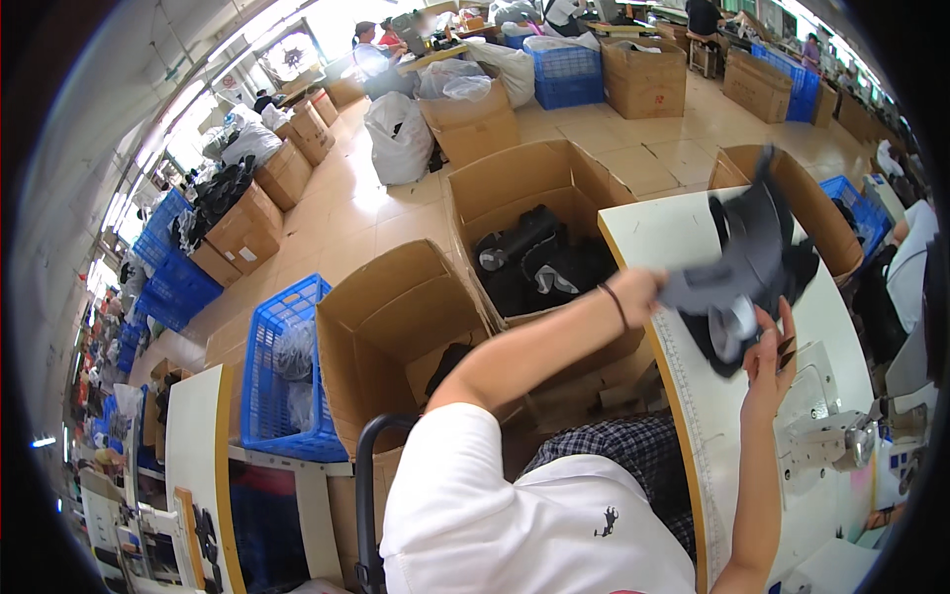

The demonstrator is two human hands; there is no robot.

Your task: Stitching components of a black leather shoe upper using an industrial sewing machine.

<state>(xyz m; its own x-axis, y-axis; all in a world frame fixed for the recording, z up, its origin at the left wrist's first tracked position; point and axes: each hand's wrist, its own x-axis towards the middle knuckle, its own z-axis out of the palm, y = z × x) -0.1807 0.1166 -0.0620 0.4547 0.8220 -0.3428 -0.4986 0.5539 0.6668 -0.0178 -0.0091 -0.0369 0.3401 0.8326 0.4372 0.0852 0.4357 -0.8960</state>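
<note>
My left hand [643, 295] is closed on one end of a grey and black fabric piece [737, 272] with strap-like tabs, held up over the white sewing table [683, 396]. Motion blurs the piece, and its exact kind cannot be made out. A shiny silver-grey patch shows on its lower part. Beside that patch is my right hand [767, 356], its fingers stretched and apart, nearest to the lower edge of the piece; whether they touch it is unclear. A small dark thing shows by those fingers, too small to name. Close to my right forearm stands a sewing machine [841, 441].
An open cardboard box [539, 163] left of the table holds similar black and grey pieces. Another open box [381, 307] and a blue crate [287, 366] stand farther left. Another box [831, 218] lies beyond the table. Co-workers sit at the far end.
</note>
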